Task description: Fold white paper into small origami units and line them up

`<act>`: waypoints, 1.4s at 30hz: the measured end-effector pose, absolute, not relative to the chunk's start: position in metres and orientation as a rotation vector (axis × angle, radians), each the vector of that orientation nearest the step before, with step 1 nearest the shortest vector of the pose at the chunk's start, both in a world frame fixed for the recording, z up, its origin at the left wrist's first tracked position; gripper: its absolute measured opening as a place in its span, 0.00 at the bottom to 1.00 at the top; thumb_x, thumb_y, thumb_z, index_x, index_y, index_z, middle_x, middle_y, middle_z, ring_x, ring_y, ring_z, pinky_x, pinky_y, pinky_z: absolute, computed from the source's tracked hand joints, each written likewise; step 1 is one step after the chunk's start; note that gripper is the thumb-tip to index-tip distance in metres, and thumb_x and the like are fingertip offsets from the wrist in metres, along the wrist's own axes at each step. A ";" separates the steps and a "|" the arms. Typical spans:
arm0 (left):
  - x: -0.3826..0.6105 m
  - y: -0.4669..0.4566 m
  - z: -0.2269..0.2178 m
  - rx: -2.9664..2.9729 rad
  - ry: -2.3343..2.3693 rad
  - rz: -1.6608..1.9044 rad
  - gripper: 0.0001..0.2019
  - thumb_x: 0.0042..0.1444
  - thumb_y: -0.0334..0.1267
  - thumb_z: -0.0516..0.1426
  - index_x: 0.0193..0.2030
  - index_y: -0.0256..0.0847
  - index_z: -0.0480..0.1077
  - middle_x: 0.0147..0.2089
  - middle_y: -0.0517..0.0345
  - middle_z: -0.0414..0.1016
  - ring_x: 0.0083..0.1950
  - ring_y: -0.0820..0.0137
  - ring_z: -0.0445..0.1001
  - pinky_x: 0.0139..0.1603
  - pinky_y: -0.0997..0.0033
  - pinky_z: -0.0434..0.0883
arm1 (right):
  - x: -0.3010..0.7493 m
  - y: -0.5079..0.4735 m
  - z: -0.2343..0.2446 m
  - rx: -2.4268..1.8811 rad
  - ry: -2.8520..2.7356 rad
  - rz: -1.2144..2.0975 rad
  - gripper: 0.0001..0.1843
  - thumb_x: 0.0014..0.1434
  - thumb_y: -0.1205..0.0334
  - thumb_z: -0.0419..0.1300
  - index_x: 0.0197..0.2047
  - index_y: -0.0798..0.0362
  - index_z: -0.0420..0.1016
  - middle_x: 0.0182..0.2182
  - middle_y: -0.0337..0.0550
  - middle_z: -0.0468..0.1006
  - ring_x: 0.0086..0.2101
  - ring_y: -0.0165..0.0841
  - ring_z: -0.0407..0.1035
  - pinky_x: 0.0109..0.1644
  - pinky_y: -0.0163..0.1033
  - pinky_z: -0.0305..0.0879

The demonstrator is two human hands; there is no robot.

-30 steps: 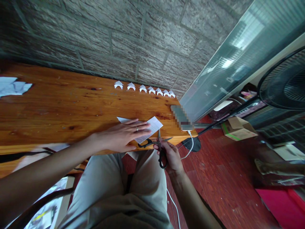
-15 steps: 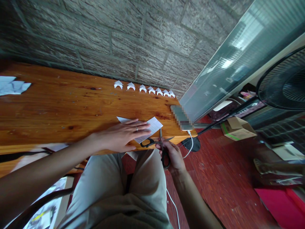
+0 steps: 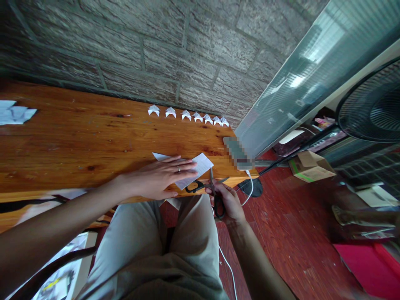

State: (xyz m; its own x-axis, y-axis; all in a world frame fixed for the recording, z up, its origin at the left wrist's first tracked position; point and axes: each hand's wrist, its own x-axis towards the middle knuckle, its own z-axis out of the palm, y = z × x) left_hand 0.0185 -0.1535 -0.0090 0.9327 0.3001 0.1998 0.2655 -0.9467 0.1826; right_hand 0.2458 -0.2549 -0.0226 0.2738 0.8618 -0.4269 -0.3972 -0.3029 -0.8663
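Note:
My left hand (image 3: 167, 175) lies flat on a folded sheet of white paper (image 3: 203, 163) at the wooden table's front edge, its fingers stretched to the right and covering the sheet's middle. A ring shows on one finger. In my right hand (image 3: 229, 200) is a pair of scissors (image 3: 219, 204) with black handles. Their blades stand apart, one tip close to the paper's right corner. One handle loop lies to the left, near the table edge, while the other is by my right palm.
Several small folded paper pieces (image 3: 186, 115) stand in a row by the stone wall (image 3: 125, 54). A phone (image 3: 237, 152) with a white cable (image 3: 251, 189) lies at the table's right end. Crumpled papers (image 3: 17, 113) rest far left. A fan (image 3: 375, 100) and cardboard box (image 3: 311, 166) are right.
The scissors and my right hand have shifted very slightly to the right. My left hand stays flat on the paper; the view has moved a little.

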 end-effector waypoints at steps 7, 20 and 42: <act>0.019 -0.154 -0.007 2.919 0.432 0.308 0.31 0.60 0.47 0.53 0.69 0.50 0.49 0.72 0.57 0.47 0.72 0.65 0.46 0.71 0.60 0.43 | 0.249 -0.254 -0.021 -1.369 -0.445 1.332 0.12 0.45 0.58 0.68 0.31 0.57 0.78 0.22 0.42 0.79 0.16 0.26 0.67 0.18 0.29 0.63; 0.018 -0.152 -0.007 2.879 0.415 0.382 0.29 0.61 0.50 0.53 0.67 0.47 0.55 0.71 0.56 0.53 0.71 0.64 0.51 0.71 0.61 0.47 | 0.274 -0.278 -0.020 -1.368 -0.405 1.339 0.15 0.45 0.57 0.70 0.35 0.56 0.78 0.23 0.40 0.79 0.17 0.23 0.66 0.18 0.25 0.63; -0.040 -0.118 0.003 2.453 0.941 0.704 0.19 0.64 0.44 0.47 0.55 0.44 0.72 0.57 0.56 0.73 0.57 0.67 0.72 0.58 0.69 0.66 | 0.286 -0.288 -0.009 -1.292 -0.492 1.329 0.21 0.44 0.53 0.71 0.41 0.51 0.78 0.26 0.36 0.75 0.23 0.26 0.68 0.23 0.28 0.65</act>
